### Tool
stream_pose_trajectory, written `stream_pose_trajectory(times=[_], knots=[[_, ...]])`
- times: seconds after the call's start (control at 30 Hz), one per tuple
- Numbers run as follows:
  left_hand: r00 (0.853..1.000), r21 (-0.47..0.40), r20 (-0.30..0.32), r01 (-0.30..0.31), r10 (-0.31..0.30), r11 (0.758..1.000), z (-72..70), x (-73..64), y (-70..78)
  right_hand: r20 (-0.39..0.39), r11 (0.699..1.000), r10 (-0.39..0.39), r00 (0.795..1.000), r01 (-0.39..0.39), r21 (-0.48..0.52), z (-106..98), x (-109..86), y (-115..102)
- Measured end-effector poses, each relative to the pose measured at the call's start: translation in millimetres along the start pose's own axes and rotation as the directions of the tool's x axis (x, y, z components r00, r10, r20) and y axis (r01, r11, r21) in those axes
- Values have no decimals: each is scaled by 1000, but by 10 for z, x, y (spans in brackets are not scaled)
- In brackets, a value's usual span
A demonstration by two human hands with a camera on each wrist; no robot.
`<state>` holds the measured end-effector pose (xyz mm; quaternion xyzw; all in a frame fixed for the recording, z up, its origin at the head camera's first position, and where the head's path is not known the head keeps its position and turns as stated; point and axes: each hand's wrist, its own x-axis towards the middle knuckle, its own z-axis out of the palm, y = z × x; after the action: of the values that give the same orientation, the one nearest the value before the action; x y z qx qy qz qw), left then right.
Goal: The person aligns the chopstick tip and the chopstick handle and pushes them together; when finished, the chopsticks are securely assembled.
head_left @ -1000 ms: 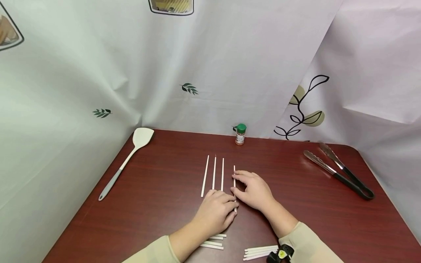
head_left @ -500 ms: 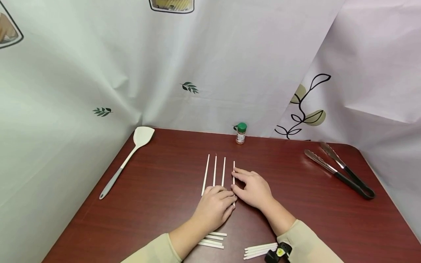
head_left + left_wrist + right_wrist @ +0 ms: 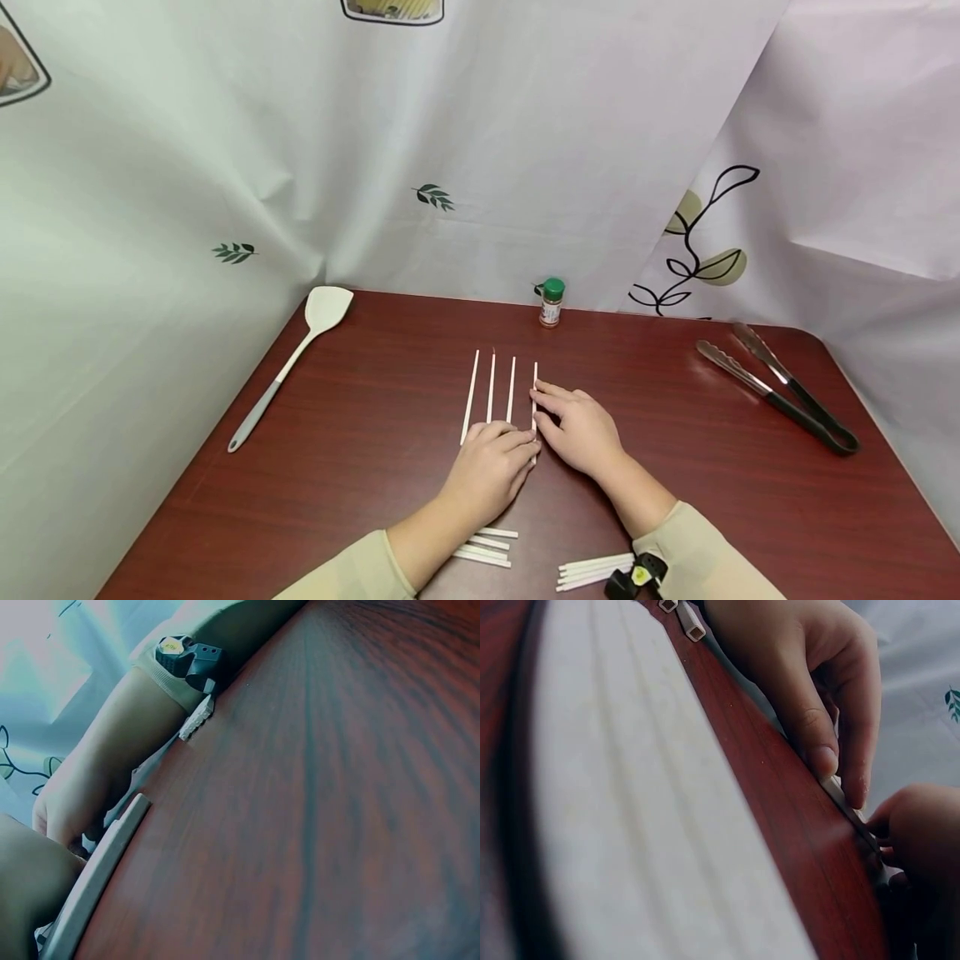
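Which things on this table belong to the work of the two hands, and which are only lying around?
In the work:
white stick, pinched by left hand, touched by right hand
three sticks lined up beside it
probably the left bunch and right bunch of sticks

Apparently just lying around:
spatula
green-capped jar
tongs

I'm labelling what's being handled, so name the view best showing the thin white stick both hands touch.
The head view: the thin white stick can be followed nearly end to end, though left hand and right hand cover parts. The left wrist view shows one end close up; the right wrist view, a short stretch.
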<state>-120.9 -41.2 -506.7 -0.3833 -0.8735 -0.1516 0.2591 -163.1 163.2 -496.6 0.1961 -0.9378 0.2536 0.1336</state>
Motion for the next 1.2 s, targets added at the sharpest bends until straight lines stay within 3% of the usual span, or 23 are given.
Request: stream_pose_trajectory(times=[0.93, 1.07, 1.2], knots=[[1000, 7, -28, 13, -13, 1000, 38, 2, -12, -10, 1000, -20, 1000, 20, 24, 7, -4, 9], [999, -8, -30, 17, -17, 1000, 24, 9, -4, -18, 996, 27, 999, -25, 90, 14, -5, 19], [999, -34, -42, 18, -20, 999, -20, 16, 11, -40, 969, 122, 992, -110, 222, 16, -5, 26]])
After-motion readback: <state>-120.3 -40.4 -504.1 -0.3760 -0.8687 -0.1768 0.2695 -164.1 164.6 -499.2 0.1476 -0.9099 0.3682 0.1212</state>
